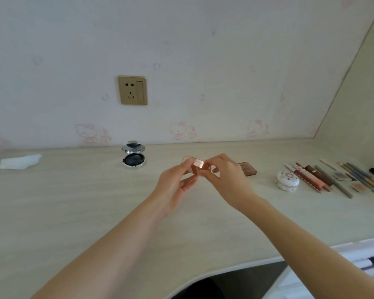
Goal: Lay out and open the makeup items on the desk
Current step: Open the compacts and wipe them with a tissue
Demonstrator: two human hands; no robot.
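A round rose-gold compact (198,164) is held above the middle of the desk (73,201), gripped from both sides by my left hand (177,182) and my right hand (227,178). Whether its lid is lifted I cannot tell. Behind and to the left, a silver compact (134,157) lies open near the wall, its mirror lid tilted back. A small brown rectangular case (247,168) lies shut just right of my right hand. Further right sits a white floral round case (287,181) beside a row of lipsticks, pencils and brushes (341,176).
A crumpled white tissue (20,161) lies at the far left of the desk. A gold wall socket (132,90) is on the wallpapered wall behind. The desk's curved front edge runs along the bottom, with white furniture (365,262) at the lower right.
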